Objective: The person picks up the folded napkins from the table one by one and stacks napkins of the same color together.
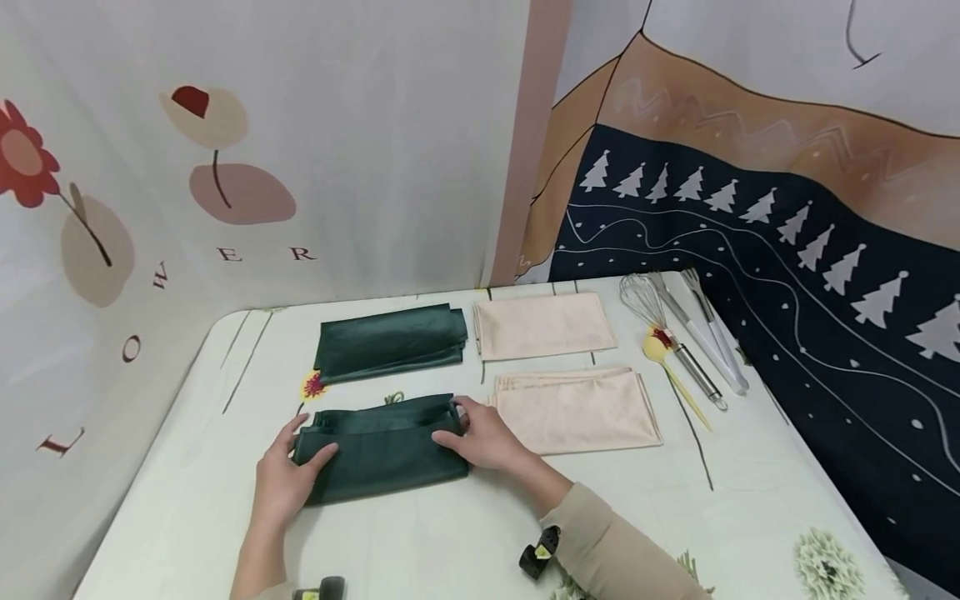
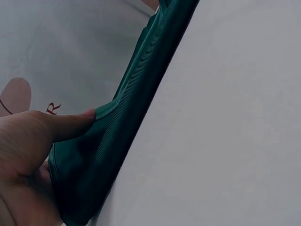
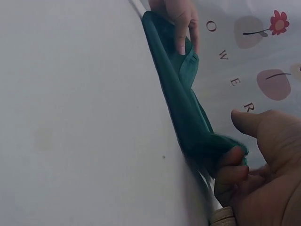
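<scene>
A folded dark green satin cloth (image 1: 386, 458) lies at the front of the table, its upper layer folded over. At its left end, my left hand (image 1: 283, 479) grips it with the thumb on top and the fingers behind the edge. My right hand (image 1: 487, 433) holds the right end; in the right wrist view its fingers (image 3: 231, 172) curl against the cloth (image 3: 176, 103) while the thumb stands apart from it. The left wrist view shows the left thumb on the cloth's (image 2: 127, 103) upper edge. Another folded green cloth (image 1: 390, 342) lies behind.
Two folded pale pink cloths, a back one (image 1: 543, 327) and a front one (image 1: 581, 412), lie to the right. Beyond them are a whisk (image 1: 675, 342), a yellow spoon (image 1: 678, 379) and white-handled utensils (image 1: 701, 333). A printed curtain (image 1: 375, 167) hangs behind the table (image 1: 187, 500).
</scene>
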The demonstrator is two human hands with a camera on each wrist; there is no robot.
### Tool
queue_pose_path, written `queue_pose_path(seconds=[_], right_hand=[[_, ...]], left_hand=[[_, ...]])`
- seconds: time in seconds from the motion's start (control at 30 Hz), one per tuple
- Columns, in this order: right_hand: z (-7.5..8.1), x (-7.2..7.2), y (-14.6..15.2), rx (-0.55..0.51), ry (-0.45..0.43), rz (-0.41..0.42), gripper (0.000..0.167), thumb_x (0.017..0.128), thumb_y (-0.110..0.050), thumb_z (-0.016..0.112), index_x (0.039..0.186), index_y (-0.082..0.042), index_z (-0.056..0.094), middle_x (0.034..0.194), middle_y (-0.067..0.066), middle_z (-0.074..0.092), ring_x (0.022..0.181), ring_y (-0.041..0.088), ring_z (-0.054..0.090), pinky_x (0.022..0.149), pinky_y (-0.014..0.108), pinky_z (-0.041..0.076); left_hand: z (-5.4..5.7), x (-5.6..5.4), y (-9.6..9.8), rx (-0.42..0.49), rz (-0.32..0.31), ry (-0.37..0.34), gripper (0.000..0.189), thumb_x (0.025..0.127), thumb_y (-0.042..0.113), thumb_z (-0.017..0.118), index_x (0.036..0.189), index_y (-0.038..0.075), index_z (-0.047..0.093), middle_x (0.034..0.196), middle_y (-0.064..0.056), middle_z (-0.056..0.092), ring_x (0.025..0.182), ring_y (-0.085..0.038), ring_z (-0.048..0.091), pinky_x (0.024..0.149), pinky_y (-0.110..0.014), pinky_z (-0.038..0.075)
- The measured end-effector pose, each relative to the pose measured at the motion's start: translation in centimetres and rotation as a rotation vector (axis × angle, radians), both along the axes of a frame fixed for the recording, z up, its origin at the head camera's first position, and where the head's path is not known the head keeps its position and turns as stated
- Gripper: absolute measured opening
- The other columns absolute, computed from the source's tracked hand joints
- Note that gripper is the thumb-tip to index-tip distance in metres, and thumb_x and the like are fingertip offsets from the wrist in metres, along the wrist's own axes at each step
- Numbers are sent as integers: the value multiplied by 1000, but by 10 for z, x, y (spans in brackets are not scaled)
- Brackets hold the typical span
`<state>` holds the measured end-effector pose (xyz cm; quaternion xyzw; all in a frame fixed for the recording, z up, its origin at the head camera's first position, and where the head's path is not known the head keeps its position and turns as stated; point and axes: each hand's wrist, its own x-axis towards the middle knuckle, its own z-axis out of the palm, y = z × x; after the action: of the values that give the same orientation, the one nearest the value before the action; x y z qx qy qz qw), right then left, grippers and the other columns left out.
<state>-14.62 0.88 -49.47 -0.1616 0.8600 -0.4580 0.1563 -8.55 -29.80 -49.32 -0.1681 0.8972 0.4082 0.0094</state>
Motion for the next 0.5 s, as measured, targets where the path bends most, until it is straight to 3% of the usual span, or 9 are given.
queue_pose_path(seconds=[0.13, 0.23, 0.33, 0.4, 0.5], right_hand=[[2, 1, -3, -35, -59, -13, 74, 94, -37, 73, 148, 4, 43, 103, 9, 71, 80, 13, 63, 79, 34, 53], [3, 1, -4, -71, -54, 5, 50, 94, -32, 74, 130, 0, 61, 91, 8, 69, 74, 14, 59, 70, 31, 50], [2, 2, -5, -90, -15, 37, 26, 94, -28, 74, 110, -8, 70, 77, 1, 62, 64, 12, 52, 60, 26, 42], [1, 2, -5, -86, 20, 62, 19, 95, -27, 74, 104, -10, 69, 72, -2, 55, 60, 10, 47, 57, 23, 38], [1, 3, -5, -71, 70, 88, 19, 95, -27, 73, 100, -9, 69, 78, -1, 56, 64, 10, 47, 60, 24, 38]], left_hand=[[1, 0, -2, 66, 41, -52, 97, 94, 32, 74, 160, -1, 12, 153, -37, 31, 145, -51, 25, 116, -61, 26], [2, 0, -2, 91, 38, -69, 84, 95, 34, 73, 154, -7, 30, 151, -34, 39, 145, -46, 32, 116, -59, 28], [3, 0, -1, 107, 11, -68, 69, 95, 35, 73, 144, -6, 47, 147, -31, 46, 140, -44, 39, 114, -57, 31], [3, 1, -1, 123, -4, -65, 66, 95, 34, 73, 143, -5, 49, 146, -31, 47, 138, -43, 40, 114, -56, 32], [4, 1, 0, 149, -9, -55, 66, 95, 32, 73, 145, -3, 48, 149, -29, 45, 142, -41, 37, 116, -55, 30]])
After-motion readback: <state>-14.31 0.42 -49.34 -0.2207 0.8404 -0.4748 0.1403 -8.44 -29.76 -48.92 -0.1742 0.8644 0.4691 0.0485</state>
